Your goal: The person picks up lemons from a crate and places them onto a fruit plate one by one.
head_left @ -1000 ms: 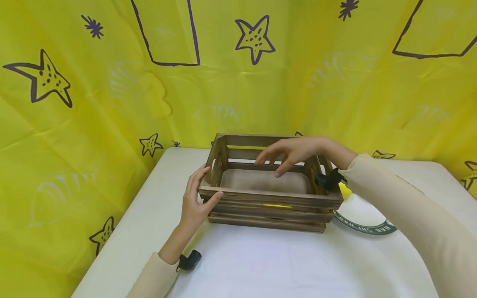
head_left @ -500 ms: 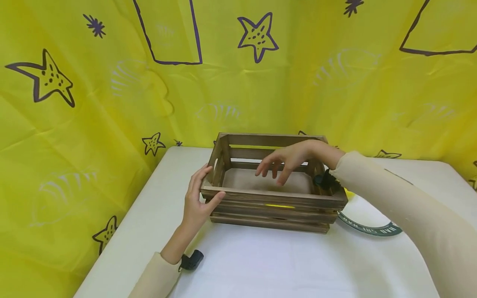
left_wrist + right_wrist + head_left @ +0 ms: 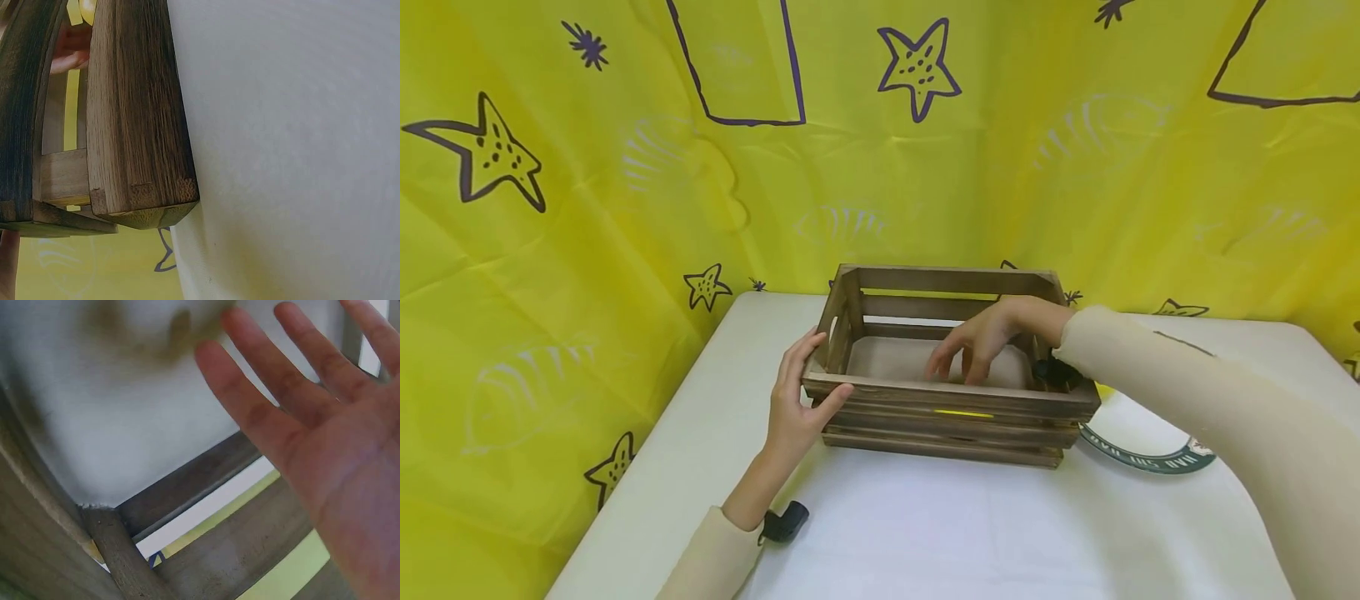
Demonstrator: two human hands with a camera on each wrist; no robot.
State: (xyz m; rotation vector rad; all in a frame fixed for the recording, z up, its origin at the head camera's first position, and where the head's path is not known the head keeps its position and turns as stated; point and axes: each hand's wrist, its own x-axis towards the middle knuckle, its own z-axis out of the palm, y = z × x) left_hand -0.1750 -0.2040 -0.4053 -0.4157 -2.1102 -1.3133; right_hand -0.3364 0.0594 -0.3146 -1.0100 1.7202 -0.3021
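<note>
A brown slatted wooden crate [image 3: 887, 394] stands on the white table, its top uncovered. My left hand [image 3: 793, 417] grips its left front corner, thumb over the front rim and fingers along the left end. My right hand [image 3: 981, 337] reaches down inside, its fingers a little bent and apart and their tips partly behind the front rim. In the right wrist view, that hand [image 3: 325, 431] hovers over the pale crate floor [image 3: 144, 444] with its fingers spread and nothing held. Brown slats [image 3: 137, 112] fill the left side of the left wrist view.
Right of the crate, partly under my right forearm, lies a white plate with a green lettered rim [image 3: 1142, 462]. A small yellow thing [image 3: 1105, 390] shows beside it, mostly hidden. A yellow curtain [image 3: 842, 183] with starfish drawings hangs behind the table [image 3: 880, 525].
My right hand has sunk lower into the crate and nearer its front wall. The left hand keeps its hold on the corner. The view has shifted slightly.
</note>
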